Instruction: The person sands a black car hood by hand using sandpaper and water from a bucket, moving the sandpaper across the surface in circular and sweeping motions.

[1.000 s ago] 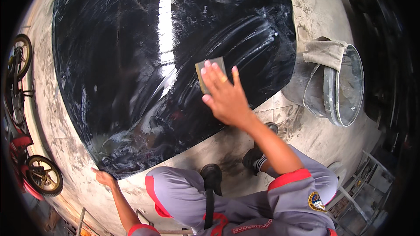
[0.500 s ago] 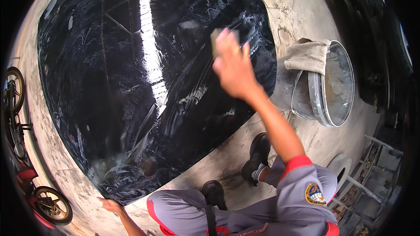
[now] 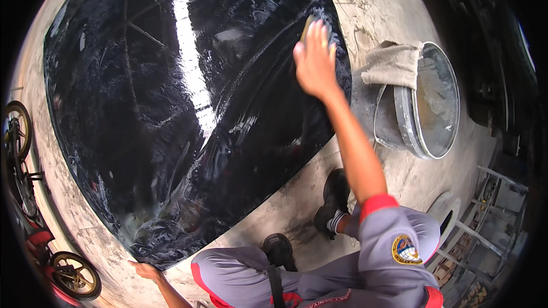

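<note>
A large glossy black panel (image 3: 131, 154), shaped like a car bonnet, lies in front of me, wet and streaked with whitish smears. My right hand (image 3: 317, 65) is on its right part, close to the right edge. It presses a thin yellowish pad (image 3: 306, 27) to the surface, and most of the pad is hidden under the fingers. At the near left corner, my left hand (image 3: 147, 271) grips the panel's edge, with one finger pointing left and the others largely out of sight.
Right of the panel stands a grey-stained bucket (image 3: 408, 120) of cloudy liquid, a beige cloth (image 3: 391, 65) draped over its rim. A metal frame (image 3: 479, 234) and a round ring-like object (image 3: 445, 214) are at lower right. A motorcycle (image 3: 34, 228) stands at far left.
My right hand has slid the pad away from me and to the right, toward the panel's right edge. The left hand keeps its place at the near corner. The view has shifted slightly.
</note>
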A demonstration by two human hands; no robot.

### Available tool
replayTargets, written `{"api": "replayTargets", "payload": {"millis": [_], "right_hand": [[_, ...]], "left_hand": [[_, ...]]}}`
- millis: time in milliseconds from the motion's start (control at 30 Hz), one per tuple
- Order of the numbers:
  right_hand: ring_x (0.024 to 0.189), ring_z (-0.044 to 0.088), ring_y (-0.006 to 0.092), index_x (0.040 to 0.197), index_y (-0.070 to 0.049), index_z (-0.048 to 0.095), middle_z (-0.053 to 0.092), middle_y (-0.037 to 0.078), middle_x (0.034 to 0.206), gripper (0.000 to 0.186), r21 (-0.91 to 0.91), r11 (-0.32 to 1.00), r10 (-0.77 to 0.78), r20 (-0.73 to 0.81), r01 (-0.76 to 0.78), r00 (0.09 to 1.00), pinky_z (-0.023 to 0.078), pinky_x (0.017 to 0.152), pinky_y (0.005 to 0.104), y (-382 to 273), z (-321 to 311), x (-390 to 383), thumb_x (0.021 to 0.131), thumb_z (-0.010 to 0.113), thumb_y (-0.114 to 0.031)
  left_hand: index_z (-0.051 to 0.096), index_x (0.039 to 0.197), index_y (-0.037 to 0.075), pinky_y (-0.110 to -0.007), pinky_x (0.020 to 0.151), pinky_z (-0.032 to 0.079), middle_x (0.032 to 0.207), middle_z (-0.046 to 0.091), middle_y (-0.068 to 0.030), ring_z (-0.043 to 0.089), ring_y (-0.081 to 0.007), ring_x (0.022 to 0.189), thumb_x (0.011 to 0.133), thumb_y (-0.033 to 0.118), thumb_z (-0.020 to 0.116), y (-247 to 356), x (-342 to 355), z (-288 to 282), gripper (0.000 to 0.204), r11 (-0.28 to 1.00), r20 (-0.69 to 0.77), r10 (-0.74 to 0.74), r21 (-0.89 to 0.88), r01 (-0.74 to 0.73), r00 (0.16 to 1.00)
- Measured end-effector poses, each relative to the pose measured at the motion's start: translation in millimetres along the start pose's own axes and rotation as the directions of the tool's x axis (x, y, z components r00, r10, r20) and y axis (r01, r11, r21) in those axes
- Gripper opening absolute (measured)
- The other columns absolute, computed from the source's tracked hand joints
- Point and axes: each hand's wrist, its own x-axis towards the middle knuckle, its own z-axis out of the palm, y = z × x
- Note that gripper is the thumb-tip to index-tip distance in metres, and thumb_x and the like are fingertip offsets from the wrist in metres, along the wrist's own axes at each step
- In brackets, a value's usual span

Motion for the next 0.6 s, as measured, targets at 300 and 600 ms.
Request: {"api": "replayTargets", "payload": {"millis": [300, 600], "right_hand": [[0.156, 0.022, 0.0359, 0.159, 0.0, 0.029, 0.025, 0.02, 0.168, 0.061, 0.043, 0.991, -0.127, 0.037, 0.125, 0.991, 0.018, 0.122, 0.0627, -10.5, -13.1, 6.2, 0.108, 0.037, -0.032], [0.153, 0.031, 0.0307, 0.155, -0.003, 0.041, 0.036, 0.02, 0.163, 0.066, 0.347, 0.762, -0.635, 0.24, 0.547, 0.734, 0.02, 0.121, 0.0607, -105.4, -34.1, -161.9, 0.097, 0.055, -0.032]], "left_hand": [[0.068, 0.086, -0.017, -0.058, 0.088, 0.044, 0.09, 0.069, -0.0346, 0.057, -0.0497, 0.08, 0.103, 0.072, 0.028, -8.2, 8.0, 1.9, 0.099, 0.999, 0.059, -0.018, 0.041, 0.016, 0.998], [0.063, 0.078, -0.015, -0.057, 0.086, 0.043, 0.085, 0.064, -0.0337, 0.052, -0.0471, 0.078, 0.101, 0.075, 0.027, -17.4, 12.4, -10.2, 0.1, 0.999, 0.0, 0.0, 0.038, 0.0, 1.0]]}}
